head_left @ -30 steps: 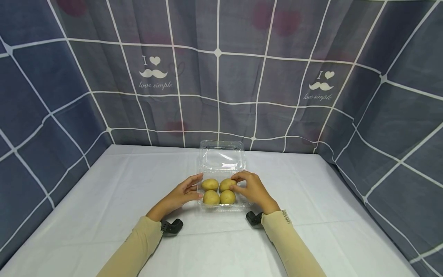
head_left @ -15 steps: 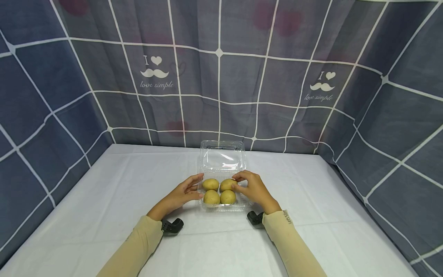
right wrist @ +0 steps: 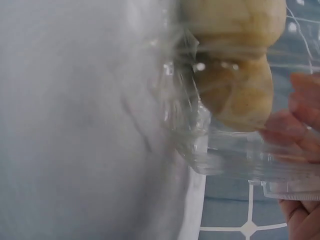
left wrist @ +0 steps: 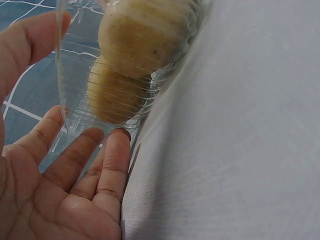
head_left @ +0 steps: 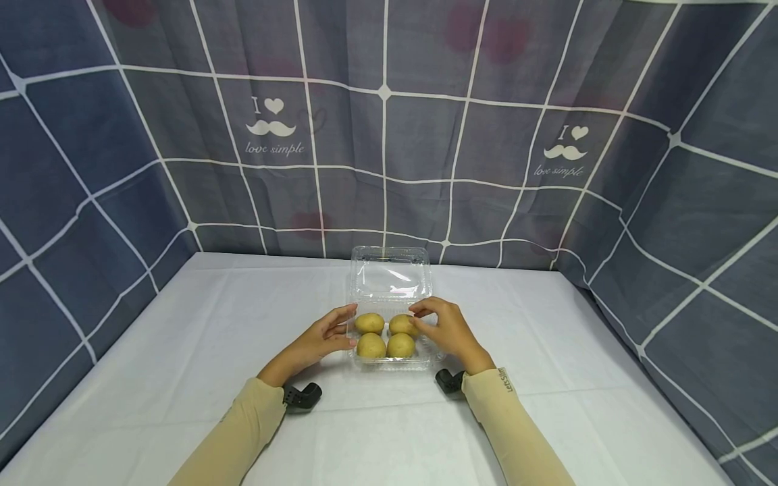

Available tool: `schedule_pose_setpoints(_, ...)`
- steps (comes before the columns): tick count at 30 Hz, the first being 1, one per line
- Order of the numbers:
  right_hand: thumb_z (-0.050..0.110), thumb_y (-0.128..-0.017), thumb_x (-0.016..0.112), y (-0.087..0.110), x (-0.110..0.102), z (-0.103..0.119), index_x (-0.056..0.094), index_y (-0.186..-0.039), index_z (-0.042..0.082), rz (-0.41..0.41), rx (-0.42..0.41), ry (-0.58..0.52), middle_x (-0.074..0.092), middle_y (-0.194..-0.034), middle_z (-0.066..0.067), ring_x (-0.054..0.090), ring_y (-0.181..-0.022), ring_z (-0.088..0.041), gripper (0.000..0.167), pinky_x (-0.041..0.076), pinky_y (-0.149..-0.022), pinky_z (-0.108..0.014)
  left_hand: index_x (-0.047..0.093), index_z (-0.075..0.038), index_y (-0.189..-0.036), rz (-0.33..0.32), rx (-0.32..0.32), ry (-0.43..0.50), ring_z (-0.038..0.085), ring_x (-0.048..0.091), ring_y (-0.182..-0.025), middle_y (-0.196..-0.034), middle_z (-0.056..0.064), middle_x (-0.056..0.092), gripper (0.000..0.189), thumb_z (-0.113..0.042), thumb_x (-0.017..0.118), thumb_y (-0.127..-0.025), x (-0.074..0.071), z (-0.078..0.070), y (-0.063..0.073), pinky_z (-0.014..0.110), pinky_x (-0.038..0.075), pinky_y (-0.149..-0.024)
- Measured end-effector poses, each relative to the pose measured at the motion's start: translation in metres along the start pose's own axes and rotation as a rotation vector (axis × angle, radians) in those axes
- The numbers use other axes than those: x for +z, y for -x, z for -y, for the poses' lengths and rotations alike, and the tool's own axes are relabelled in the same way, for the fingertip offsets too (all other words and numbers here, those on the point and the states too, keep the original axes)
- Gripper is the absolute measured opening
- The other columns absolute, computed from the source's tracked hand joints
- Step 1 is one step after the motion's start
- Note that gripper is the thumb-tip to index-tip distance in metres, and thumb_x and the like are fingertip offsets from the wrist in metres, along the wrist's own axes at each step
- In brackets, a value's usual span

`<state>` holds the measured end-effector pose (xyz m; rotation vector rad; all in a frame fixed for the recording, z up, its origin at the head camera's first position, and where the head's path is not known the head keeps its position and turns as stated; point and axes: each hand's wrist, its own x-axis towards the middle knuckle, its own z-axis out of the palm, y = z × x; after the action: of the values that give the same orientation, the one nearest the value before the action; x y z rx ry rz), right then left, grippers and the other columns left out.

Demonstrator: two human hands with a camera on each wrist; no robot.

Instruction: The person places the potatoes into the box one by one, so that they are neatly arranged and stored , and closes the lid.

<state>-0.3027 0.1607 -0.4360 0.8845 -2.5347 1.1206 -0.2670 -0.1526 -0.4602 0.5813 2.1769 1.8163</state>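
Note:
A clear plastic clamshell box (head_left: pixel 398 362) stands on the table with its lid (head_left: pixel 392 277) raised at the back. Several yellow-skinned potatoes sit inside in two rows, including a front left potato (head_left: pixel 371 345) and a front right potato (head_left: pixel 401 345). My left hand (head_left: pixel 313 344) rests against the box's left side, its fingers (left wrist: pixel 116 160) fairly straight along the ridged wall, thumb up by the rim. Reaching in from the right, my right hand (head_left: pixel 446 331) holds the back right potato (head_left: pixel 401 324) between thumb and fingers. In the right wrist view its fingertips (right wrist: pixel 285 127) show through the plastic.
A white cloth covers the table (head_left: pixel 389 432). Dark checked curtains (head_left: pixel 419 148) enclose it at the back and both sides. A small black camera is strapped at each wrist, the left camera (head_left: pixel 302 397) and the right camera (head_left: pixel 448 381).
My right hand has shifted slightly right, and the back right potato has moved a little right with it, widening the gap to the back left one. My left hand stays put.

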Motion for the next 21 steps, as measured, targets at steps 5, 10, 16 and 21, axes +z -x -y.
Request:
schedule_pose_setpoints(5, 0.001, -0.096, 0.08, 0.0, -0.002, 0.0, 0.078, -0.112, -0.003, -0.042, -0.007, -0.018, 0.079, -0.109, -0.013, 0.076, -0.099, -0.033, 0.017, 0.058, -0.095, -0.058, 0.026, 0.002, -0.169, 0.003, 0.006, -0.004, 0.051, 0.036, -0.154, -0.174, 0.03, 0.024, 0.082, -0.01, 0.072, -0.103, 0.0, 0.001, 0.0, 0.06, 0.032, -0.127)
schedule_pose_setpoints(10, -0.001, -0.096, 0.078, -0.001, -0.005, -0.002, 0.078, -0.111, -0.005, -0.088, 0.03, -0.062, 0.08, -0.106, -0.013, 0.075, -0.099, -0.033, 0.015, 0.059, -0.094, -0.057, 0.026, 0.001, -0.169, 0.005, 0.011, -0.019, 0.051, 0.038, -0.153, -0.174, 0.03, 0.025, 0.082, -0.011, 0.072, -0.103, -0.001, 0.002, 0.001, 0.061, 0.034, -0.126)
schedule_pose_setpoints(16, -0.003, -0.098, 0.075, -0.001, -0.01, -0.007, 0.077, -0.115, -0.006, -0.168, 0.047, -0.146, 0.08, -0.104, -0.015, 0.075, -0.091, -0.03, 0.017, 0.061, -0.087, -0.037, 0.025, 0.002, -0.169, 0.007, 0.015, -0.023, 0.051, 0.038, -0.153, -0.173, 0.03, 0.025, 0.08, -0.008, 0.07, -0.103, -0.001, 0.002, 0.001, 0.06, 0.035, -0.125)
schedule_pose_setpoints(21, -0.004, -0.099, 0.072, -0.001, -0.012, -0.013, 0.074, -0.123, -0.007, -0.227, 0.143, -0.225, 0.077, -0.101, -0.018, 0.069, -0.083, -0.014, 0.023, 0.054, -0.075, -0.02, 0.025, 0.003, -0.169, 0.01, 0.021, -0.025, 0.051, 0.039, -0.152, -0.173, 0.03, 0.025, 0.08, -0.007, 0.069, -0.103, -0.001, 0.003, 0.0, 0.06, 0.036, -0.125)
